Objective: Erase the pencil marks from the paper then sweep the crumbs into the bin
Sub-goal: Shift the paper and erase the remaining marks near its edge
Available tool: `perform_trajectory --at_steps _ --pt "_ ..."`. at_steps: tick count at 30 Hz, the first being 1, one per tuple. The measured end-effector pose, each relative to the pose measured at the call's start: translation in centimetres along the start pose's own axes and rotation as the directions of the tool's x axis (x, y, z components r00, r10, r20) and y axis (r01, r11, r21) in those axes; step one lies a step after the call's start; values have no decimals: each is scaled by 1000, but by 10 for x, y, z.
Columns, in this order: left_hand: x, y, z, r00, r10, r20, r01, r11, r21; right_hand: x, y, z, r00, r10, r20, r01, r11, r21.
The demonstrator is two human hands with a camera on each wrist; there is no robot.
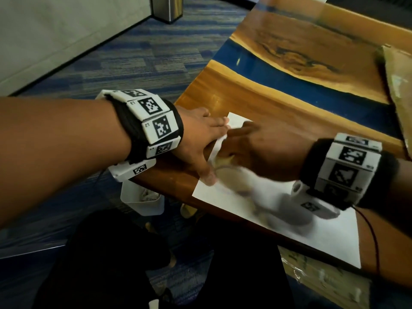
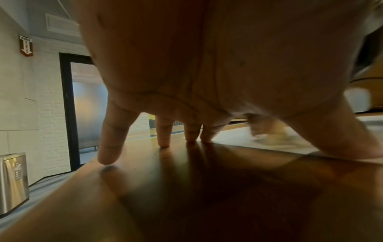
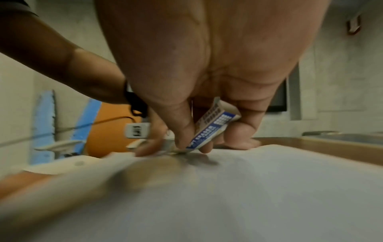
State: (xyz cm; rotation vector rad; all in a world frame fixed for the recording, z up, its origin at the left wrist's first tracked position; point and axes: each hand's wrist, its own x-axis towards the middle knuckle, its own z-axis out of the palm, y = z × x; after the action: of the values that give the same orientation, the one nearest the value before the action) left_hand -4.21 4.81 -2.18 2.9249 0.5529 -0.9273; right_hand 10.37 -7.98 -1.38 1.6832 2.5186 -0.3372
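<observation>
A white sheet of paper [image 1: 278,224] lies on the wooden table [image 1: 256,97] near its front edge. My right hand [image 1: 256,150] pinches an eraser [image 3: 209,131] in a blue and white sleeve, its tip pressed against the paper [image 3: 248,188]; the hand is motion-blurred. My left hand [image 1: 200,134] lies spread with straight fingers [image 2: 110,140] on the table and on the paper's left edge, the thumb pressing the sheet. The paper's left edge bulges up between the two hands. A small white bin [image 1: 142,199] stands on the floor under the table's left edge.
A steel trash can [image 1: 167,7] stands on the carpet at the far wall, the same steel trash can [image 2: 12,181] at the left in the left wrist view. A brown cardboard piece [image 1: 399,90] lies at the table's right. My dark-clothed legs [image 1: 156,264] are below the table edge.
</observation>
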Motion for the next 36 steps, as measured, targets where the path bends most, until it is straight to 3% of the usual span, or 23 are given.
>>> perform_trajectory --at_steps 2,3,5,7,8,13,15,22,27,31,36 --pt "-1 2 -1 1000 -10 -1 10 1000 14 3 21 -9 978 206 -21 -207 976 -67" --pt "-1 3 -1 1000 -10 0 10 1000 20 1 26 -9 969 246 -21 -247 965 -90" --pt "-1 2 -2 1000 -2 4 2 1000 31 -2 13 -3 988 134 -74 -141 986 -86" --pt "-2 2 -2 1000 14 26 -15 1000 24 -7 -9 7 999 -35 -2 34 999 -42" --pt "-2 4 -2 999 16 31 -17 999 28 -8 -12 6 999 -36 33 37 999 -22" --pt "0 6 -9 1000 10 -5 -10 997 71 -2 8 -10 976 218 19 -218 976 1" --pt "1 3 -8 1000 18 -9 -17 998 56 0 4 -7 979 205 6 -205 978 -27" --pt "-4 5 -8 999 -20 26 20 1000 -4 0 11 -8 963 268 17 -268 953 140" --pt "0 4 -7 998 -31 47 30 999 39 3 18 -8 944 323 -66 -318 945 72" --pt "3 2 -8 997 -26 66 23 999 38 1 21 -3 933 358 -33 -358 933 -20" --pt "6 -2 -1 1000 -8 25 8 1000 14 1 25 -2 940 338 -43 -338 941 -4"
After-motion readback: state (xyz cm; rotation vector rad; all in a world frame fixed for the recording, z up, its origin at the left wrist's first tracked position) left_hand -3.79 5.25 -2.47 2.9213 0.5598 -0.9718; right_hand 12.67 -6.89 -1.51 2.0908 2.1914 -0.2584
